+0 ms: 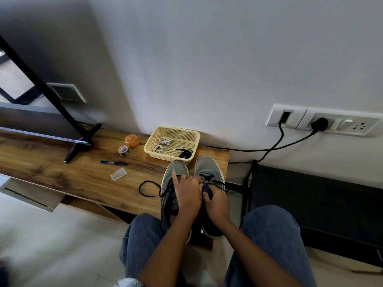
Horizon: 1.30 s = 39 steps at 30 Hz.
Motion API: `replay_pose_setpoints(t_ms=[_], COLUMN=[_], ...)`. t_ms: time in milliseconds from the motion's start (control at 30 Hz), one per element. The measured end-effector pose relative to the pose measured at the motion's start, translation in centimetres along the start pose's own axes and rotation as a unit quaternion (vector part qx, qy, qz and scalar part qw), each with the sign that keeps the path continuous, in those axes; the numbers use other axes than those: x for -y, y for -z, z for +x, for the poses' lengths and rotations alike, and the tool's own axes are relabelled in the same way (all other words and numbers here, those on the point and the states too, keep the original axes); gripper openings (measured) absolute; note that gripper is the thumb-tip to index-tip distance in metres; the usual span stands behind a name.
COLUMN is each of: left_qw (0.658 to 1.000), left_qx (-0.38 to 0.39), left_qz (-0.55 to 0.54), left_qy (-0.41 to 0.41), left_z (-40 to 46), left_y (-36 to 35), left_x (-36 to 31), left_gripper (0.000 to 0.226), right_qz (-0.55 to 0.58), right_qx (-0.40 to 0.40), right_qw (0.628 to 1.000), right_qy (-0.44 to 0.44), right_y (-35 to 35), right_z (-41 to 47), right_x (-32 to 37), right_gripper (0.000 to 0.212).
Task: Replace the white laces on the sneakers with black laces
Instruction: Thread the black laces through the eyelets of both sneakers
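Two grey sneakers stand side by side at the right end of a wooden shelf point(62, 175): the left sneaker point(176, 168) and the right sneaker point(208, 165). A black lace point(147, 188) runs from the left sneaker and loops onto the wood. My left hand point(187, 190) lies between the sneakers, index finger pointing out over the left one, other fingers curled at the right sneaker's black lace. My right hand point(215, 200) pinches that lace point(207, 186) over the right sneaker. Coiled white laces point(162, 142) and a black lace bundle point(184, 154) lie in a yellow basket point(195, 139).
On the shelf lie a black marker point(113, 162), a small clear plastic box point(118, 174), a tape roll point(123, 150) and an orange lid point(132, 140). A TV stand leg point(79, 145) stands at left. Cables point(275, 146) run from wall sockets at right. My knees are below.
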<state>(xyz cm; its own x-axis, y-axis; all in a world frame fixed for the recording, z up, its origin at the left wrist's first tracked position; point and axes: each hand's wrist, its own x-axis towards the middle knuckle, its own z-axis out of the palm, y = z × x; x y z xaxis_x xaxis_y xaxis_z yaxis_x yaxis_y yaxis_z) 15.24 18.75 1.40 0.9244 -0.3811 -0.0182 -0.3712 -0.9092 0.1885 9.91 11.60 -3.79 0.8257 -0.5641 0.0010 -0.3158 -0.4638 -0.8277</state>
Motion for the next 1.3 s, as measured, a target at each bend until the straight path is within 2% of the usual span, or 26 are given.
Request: replay_pose_setpoints(t_ms=[233, 500, 667, 767, 867, 967, 1100, 1300], left_qw=[0.996, 0.981, 0.971, 0.974, 0.993, 0.995, 0.999, 0.997], left_qx=[-0.036, -0.094, -0.100, -0.121, -0.094, -0.091, -0.023, -0.052], left_qz=[0.039, 0.006, -0.024, -0.048, -0.024, 0.000, 0.009, 0.011], left_qy=[0.065, 0.173, 0.216, 0.185, 0.066, -0.033, -0.044, -0.059], left_z=[-0.1, -1.5, -2.2, -2.5, -2.1, -1.2, -0.4, 0.5], left_y=[1.0, 2.2, 0.9, 1.2, 1.1, 0.2, -0.7, -1.4], left_x=[1.8, 7.2, 8.0, 6.4, 4.0, 2.2, 0.8, 1.0], left_gripper=[0.024, 0.017, 0.018, 0.015, 0.030, 0.022, 0.022, 0.019], right_qz=[-0.020, -0.021, -0.021, -0.021, -0.023, -0.015, -0.021, -0.027], right_qx=[0.013, 0.020, 0.020, 0.015, 0.007, 0.011, 0.014, 0.013], right_qw=[1.000, 1.000, 1.000, 1.000, 1.000, 1.000, 1.000, 1.000], right_qy=[-0.009, -0.006, -0.009, -0.013, -0.011, -0.010, -0.013, -0.005], right_y=[-0.4, -0.3, -0.4, -0.4, -0.5, -0.6, -0.6, -0.8], right_z=[0.0, 0.0, 0.0, 0.0, 0.1, 0.1, 0.2, 0.3], right_x=[-0.5, -0.5, -0.6, -0.5, -0.5, -0.6, -0.7, -0.8], right_gripper=[0.015, 0.015, 0.015, 0.014, 0.014, 0.016, 0.016, 0.014])
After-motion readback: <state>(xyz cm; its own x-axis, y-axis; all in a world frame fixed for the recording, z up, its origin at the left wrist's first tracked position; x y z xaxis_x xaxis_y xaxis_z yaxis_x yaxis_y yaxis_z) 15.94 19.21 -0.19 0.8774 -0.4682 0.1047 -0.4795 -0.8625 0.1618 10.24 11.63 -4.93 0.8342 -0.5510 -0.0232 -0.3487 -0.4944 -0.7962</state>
